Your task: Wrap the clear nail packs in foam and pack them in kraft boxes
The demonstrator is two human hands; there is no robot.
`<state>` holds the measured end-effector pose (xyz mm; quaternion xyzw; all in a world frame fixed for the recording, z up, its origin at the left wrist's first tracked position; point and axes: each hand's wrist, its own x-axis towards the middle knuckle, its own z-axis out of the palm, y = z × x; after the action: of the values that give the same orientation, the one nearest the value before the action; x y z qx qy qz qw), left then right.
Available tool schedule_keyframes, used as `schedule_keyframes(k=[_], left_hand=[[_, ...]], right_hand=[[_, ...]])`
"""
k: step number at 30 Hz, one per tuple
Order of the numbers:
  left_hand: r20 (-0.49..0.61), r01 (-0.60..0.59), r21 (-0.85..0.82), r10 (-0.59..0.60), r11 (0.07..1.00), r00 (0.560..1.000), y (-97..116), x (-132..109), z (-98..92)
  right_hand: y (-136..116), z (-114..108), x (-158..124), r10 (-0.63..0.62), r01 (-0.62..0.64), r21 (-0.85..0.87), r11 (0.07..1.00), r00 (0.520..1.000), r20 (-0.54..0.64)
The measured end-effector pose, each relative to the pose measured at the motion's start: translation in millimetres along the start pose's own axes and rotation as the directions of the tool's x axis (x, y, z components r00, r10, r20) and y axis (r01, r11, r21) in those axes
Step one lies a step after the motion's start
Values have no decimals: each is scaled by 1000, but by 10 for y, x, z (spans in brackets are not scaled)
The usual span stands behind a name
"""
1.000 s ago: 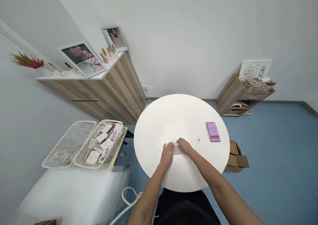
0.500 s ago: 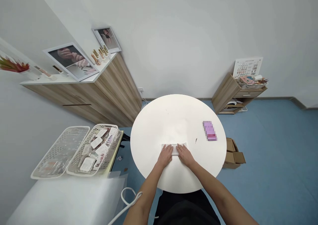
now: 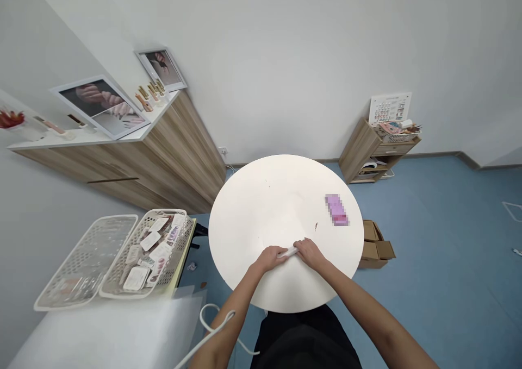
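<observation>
A narrow, folded white strip, cloth or paper I cannot tell, runs between my hands over the near part of the round white table. My left hand grips its left end, with the fingers over it. At the other end, slightly higher in the view, my right hand has its fingers closed round the strip. The strip's ends are hidden under my fingers. A blurred-out purple rectangle lies on the table to the right.
At the left, a white plastic basket full of packets stands beside another basket. A wooden cabinet bears picture frames. An open cardboard box is on the floor right of the table. A white cable hangs near my left arm.
Both hands lay flat, fingers spread, on a wider white piece. Now they hold it as a narrower, slanted strip between them. The camera view has shifted slightly.
</observation>
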<state>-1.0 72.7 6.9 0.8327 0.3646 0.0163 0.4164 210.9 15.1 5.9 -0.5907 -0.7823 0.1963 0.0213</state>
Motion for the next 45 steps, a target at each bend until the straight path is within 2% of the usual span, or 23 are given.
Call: schedule_keyframes(k=[3, 6, 9, 12, 15, 17, 20, 22, 24, 26, 27, 30, 32, 35, 37, 39, 42, 45], left_hand=[[-69, 51, -111, -59, 992, 996, -45, 77, -140], [-183, 97, -155, -125, 983, 975, -123, 143, -148], [-314, 142, -80, -160, 987, 936, -186, 214, -62], [-380, 165, -10, -156, 986, 912, -195, 287, 40], [-434, 171, 165, -84, 971, 897, -162, 318, 142], [-429, 134, 355, 34, 925, 902, -137, 304, 230], [-310, 18, 514, 166, 858, 936, -121, 250, 397], [-260, -1, 545, 171, 838, 950, -126, 218, 499], [-256, 23, 562, 147, 827, 955, -138, 209, 559], [-250, 30, 575, 141, 818, 958, -148, 230, 565], [-242, 25, 577, 142, 816, 960, -150, 249, 550], [-213, 13, 565, 130, 825, 968, -137, 314, 488], [-206, 20, 543, 110, 839, 972, -110, 331, 482], [-220, 32, 514, 96, 857, 971, -46, 278, 579], [-239, 41, 503, 94, 863, 966, 6, 199, 693], [-254, 53, 492, 85, 869, 963, 61, 114, 806], [-264, 66, 466, 67, 882, 962, 131, 27, 909], [-248, 66, 447, 53, 892, 967, 176, 5, 907]], right_hand=[[45, -127, 251, 39, -43, 45, 998, 995, 89], [90, -188, 477, 56, -71, 119, 990, 991, 122], [148, -186, 610, 64, -87, 169, 982, 989, 135], [213, -146, 665, 88, -109, 179, 978, 989, 118], [267, -82, 686, 139, -151, 168, 974, 987, 81], [289, -30, 684, 160, -166, 150, 975, 986, 53], [297, 46, 645, 190, -186, 141, 972, 982, -13], [288, 91, 584, 208, -196, 134, 971, 974, -84], [271, 133, 490, 235, -215, 132, 968, 957, -168], [251, 179, 369, 336, -303, 166, 938, 912, -237], [242, 205, 302, 424, -381, 202, 902, 870, -252], [218, 288, 119, 705, -634, 327, 701, 684, -187], [203, 338, 39, 800, -720, 378, 582, 591, -106], [189, 393, -6, 842, -758, 417, 502, 539, -34], [188, 414, -10, 847, -763, 420, 492, 531, -28], [189, 426, -16, 838, -751, 419, 511, 544, -46], [162, 434, -44, 776, -660, 479, 579, 627, -74], [56, 448, -87, 669, -475, 590, 653, 727, -156]])
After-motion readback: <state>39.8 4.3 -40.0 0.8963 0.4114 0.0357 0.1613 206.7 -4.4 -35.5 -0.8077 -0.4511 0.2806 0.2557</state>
